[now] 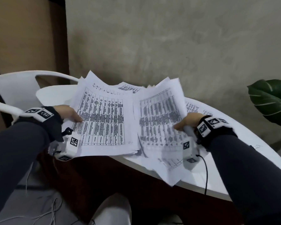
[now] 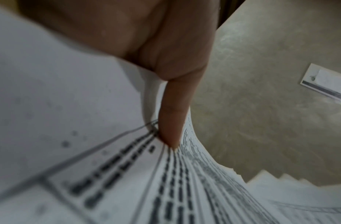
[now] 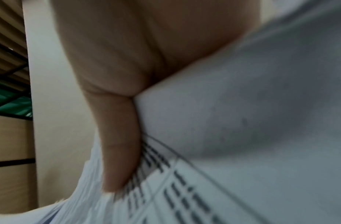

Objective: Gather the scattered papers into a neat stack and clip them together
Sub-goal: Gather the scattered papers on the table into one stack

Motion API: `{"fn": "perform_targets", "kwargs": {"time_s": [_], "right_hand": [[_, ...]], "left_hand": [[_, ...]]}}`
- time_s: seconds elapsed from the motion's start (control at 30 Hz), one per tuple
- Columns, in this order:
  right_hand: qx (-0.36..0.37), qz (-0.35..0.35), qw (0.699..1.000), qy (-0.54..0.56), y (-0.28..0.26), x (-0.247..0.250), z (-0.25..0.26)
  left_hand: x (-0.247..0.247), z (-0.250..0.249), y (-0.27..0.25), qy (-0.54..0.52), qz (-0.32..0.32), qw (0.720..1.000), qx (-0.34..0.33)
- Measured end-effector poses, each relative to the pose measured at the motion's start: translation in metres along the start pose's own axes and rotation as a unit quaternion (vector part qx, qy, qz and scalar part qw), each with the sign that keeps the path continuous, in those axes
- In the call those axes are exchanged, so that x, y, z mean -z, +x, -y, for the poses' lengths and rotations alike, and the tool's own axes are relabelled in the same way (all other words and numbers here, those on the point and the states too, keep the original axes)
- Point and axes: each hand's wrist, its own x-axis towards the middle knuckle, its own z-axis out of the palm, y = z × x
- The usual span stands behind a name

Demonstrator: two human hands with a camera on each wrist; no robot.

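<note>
Two bundles of white papers printed with black tables are lifted above a white round table [image 1: 243,140]. My left hand [image 1: 68,113] grips the left bundle [image 1: 104,120] at its left edge, thumb on top; the left wrist view shows that thumb [image 2: 173,115] pressing the sheets [image 2: 127,181]. My right hand [image 1: 187,121] grips the right bundle [image 1: 161,120] at its right edge, and the right wrist view shows its thumb [image 3: 119,151] on the paper [image 3: 242,136]. The right bundle is blurred. More sheets [image 1: 193,108] lie on the table behind. No clip is in view.
A white plastic chair [image 1: 15,93] stands at the left beside the table. A green leafy plant [image 1: 272,101] is at the right. A grey concrete wall [image 1: 169,38] rises behind. A black cable [image 1: 205,172] hangs from my right wrist over the table's near edge.
</note>
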Motion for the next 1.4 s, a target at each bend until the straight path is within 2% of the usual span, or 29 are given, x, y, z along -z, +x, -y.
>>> {"fn": "perform_targets", "kwargs": {"time_s": [0.07, 0.13, 0.23, 0.3, 0.43, 0.47, 0.6, 0.7, 0.77, 0.93, 1.07, 1.17, 1.23, 1.33, 1.4], "right_hand": [[-0.026, -0.056, 0.996, 0.06, -0.001, 0.024, -0.002], [-0.018, -0.138, 0.985, 0.101, -0.003, 0.047, 0.002], [0.027, -0.228, 0.947, 0.226, 0.0, 0.068, 0.013], [0.047, -0.237, 0.912, 0.333, 0.0, 0.072, 0.02], [0.013, -0.17, 0.893, 0.416, 0.007, 0.059, 0.028], [0.0, -0.154, 0.896, 0.417, 0.014, 0.049, 0.027], [-0.019, -0.081, 0.942, 0.324, 0.044, 0.003, 0.021], [-0.024, -0.028, 0.964, 0.263, 0.026, -0.027, 0.037], [-0.023, -0.021, 0.969, 0.245, 0.024, -0.04, 0.045], [0.012, 0.037, 0.98, 0.194, 0.015, -0.059, 0.06], [0.028, -0.028, 0.97, 0.242, 0.018, -0.063, 0.064], [0.052, 0.044, 0.988, 0.137, 0.014, -0.068, 0.069], [0.077, 0.085, 0.98, 0.164, 0.012, -0.072, 0.074], [0.103, 0.048, 0.976, 0.187, 0.014, -0.068, 0.074], [0.082, -0.014, 0.984, 0.157, 0.021, -0.057, 0.065]], "left_hand": [[0.003, -0.004, 0.003, -0.027, 0.006, 1.0, -0.007], [0.005, -0.015, 0.0, -0.042, 0.006, 0.999, -0.017], [0.0, -0.034, -0.013, -0.03, 0.013, 0.999, -0.029], [-0.004, -0.046, -0.025, -0.016, 0.014, 0.999, -0.035], [-0.017, -0.054, -0.024, -0.009, 0.049, 0.998, -0.036], [-0.02, -0.053, -0.022, -0.023, 0.059, 0.998, -0.025], [-0.027, -0.042, -0.012, -0.143, 0.057, 0.988, 0.0], [-0.027, -0.042, -0.016, -0.284, 0.086, 0.955, -0.005], [-0.03, -0.043, -0.012, -0.34, 0.096, 0.935, -0.021], [-0.034, -0.039, -0.003, -0.281, 0.1, 0.954, 0.025], [-0.035, -0.032, 0.004, -0.272, 0.108, 0.955, 0.041], [-0.033, -0.033, 0.003, -0.263, 0.125, 0.957, 0.018], [-0.032, -0.032, 0.004, -0.205, 0.154, 0.967, 0.004], [-0.029, -0.036, 0.002, -0.09, 0.075, 0.992, -0.036], [-0.025, -0.033, 0.009, -0.088, 0.031, 0.995, -0.037]]}}
